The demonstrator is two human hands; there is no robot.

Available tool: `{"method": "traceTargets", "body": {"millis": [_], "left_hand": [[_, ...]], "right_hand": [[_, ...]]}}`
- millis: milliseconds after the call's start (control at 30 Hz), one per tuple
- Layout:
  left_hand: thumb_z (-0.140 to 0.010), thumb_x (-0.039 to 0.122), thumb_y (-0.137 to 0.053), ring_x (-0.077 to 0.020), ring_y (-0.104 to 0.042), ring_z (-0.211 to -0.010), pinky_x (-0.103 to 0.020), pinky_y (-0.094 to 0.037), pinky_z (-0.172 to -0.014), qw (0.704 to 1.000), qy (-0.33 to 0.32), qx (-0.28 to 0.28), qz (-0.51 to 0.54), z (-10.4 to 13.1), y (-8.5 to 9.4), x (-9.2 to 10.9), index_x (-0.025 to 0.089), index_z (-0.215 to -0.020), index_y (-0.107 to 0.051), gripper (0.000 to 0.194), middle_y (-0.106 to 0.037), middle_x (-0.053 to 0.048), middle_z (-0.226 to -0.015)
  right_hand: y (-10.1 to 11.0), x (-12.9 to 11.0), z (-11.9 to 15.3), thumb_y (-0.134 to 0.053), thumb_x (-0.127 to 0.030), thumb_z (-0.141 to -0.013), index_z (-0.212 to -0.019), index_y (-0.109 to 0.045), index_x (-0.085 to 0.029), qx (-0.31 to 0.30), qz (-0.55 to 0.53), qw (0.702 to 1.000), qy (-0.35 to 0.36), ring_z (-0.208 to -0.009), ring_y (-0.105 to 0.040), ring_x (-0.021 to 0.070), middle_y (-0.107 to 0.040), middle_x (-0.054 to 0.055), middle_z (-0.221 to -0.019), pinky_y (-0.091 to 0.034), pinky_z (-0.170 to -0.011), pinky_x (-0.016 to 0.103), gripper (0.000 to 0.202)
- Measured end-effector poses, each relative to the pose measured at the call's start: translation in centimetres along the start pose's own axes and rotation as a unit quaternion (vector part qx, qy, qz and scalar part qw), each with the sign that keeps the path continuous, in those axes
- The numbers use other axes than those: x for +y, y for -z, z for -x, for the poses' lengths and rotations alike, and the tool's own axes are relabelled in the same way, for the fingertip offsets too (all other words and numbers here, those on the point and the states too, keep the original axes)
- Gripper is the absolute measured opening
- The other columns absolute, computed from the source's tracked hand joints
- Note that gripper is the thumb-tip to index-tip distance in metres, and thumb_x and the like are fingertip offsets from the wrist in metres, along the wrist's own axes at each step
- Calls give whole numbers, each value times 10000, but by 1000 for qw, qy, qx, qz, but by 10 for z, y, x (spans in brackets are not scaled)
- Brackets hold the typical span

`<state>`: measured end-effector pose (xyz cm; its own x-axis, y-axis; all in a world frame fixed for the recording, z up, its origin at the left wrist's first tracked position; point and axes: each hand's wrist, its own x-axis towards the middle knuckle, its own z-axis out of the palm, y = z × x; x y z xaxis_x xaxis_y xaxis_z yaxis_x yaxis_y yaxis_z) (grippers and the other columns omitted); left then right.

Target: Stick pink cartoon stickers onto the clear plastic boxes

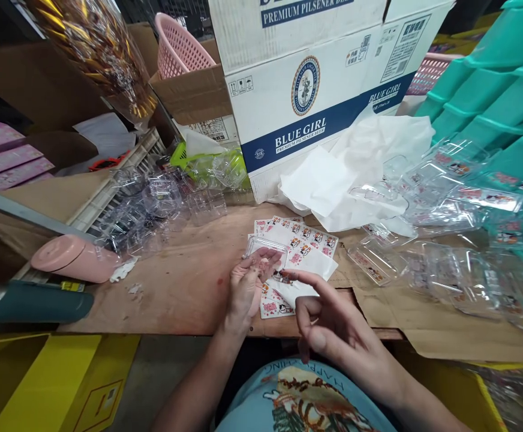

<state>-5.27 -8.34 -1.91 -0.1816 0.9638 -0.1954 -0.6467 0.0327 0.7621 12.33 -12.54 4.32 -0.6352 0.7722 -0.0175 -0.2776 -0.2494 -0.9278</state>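
My left hand (pixel 243 291) grips a small clear plastic box (pixel 268 245) by its side, fingers behind it and thumb in front. Pink print shows through the plastic. My right hand (pixel 333 318) has its index finger stretched toward the box's lower right corner, where a small cat sticker (pixel 281 276) sits by the fingertip. Whether the finger touches it I cannot tell. The other right fingers are loosely curled, with nothing visible between them. Beneath and behind the box lie sticker sheets (pixel 318 240) with cat and pink designs, partly covered by my hands.
Stickered clear boxes (pixel 373 261) pile up at the right, before teal bins (pixel 504 84). Plain clear boxes (pixel 162 195) heap at the left, near a pink tumbler (pixel 75 258) and a dark bottle (pixel 41 302). White backing paper (pixel 319 180) lies before a beer carton (pixel 265 114).
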Motion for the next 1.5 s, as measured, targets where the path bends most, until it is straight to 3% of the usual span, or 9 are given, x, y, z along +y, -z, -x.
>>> {"method": "traceTargets", "body": {"millis": [167,300,600,1133,1500], "left_hand": [[-638,162,-851,-179,-730,-901,-258,-572,-783,999,25,20,0,11,-9,4,146,-854,-759,235,-784,-62,-963],[-613,155,-877,-173,-728,-832,-321,-588,-829,999,23,23,21,15,-15,5,136,-813,-752,236,-786,-51,-860],[-703,139,-822,-171,-733,-881,-338,-582,-903,1000,12,-16,21,16,-18,7,125,-850,-769,157,-792,-69,-915],[-700,127,-822,-157,-737,-857,-319,-595,-882,999,10,-19,30,13,-18,5,157,-803,-776,117,-794,-45,-893],[-740,125,-787,-170,-732,-915,-364,-585,-934,999,8,-31,19,11,-17,4,163,-872,-785,137,-793,-46,-957]], "right_hand": [[15,16,-16,-615,-404,-941,-1437,-402,-269,-19,-170,985,8,-513,-320,71,-433,-70,-673,-573,-498,290,556],[22,24,-23,-585,-407,-955,-1420,-419,-244,-18,-217,976,-9,-494,-290,60,-476,-66,-664,-592,-481,303,520],[26,22,-24,-556,-457,-956,-1404,-450,-242,-16,-229,973,-34,-470,-281,57,-474,-68,-627,-598,-478,307,509],[31,26,-30,-589,-491,-925,-1366,-445,-231,6,-217,975,-45,-457,-271,67,-452,-80,-592,-589,-451,304,532],[32,28,-33,-563,-473,-944,-1355,-450,-229,17,-215,975,-52,-474,-273,76,-447,-74,-595,-587,-447,305,491]]}}
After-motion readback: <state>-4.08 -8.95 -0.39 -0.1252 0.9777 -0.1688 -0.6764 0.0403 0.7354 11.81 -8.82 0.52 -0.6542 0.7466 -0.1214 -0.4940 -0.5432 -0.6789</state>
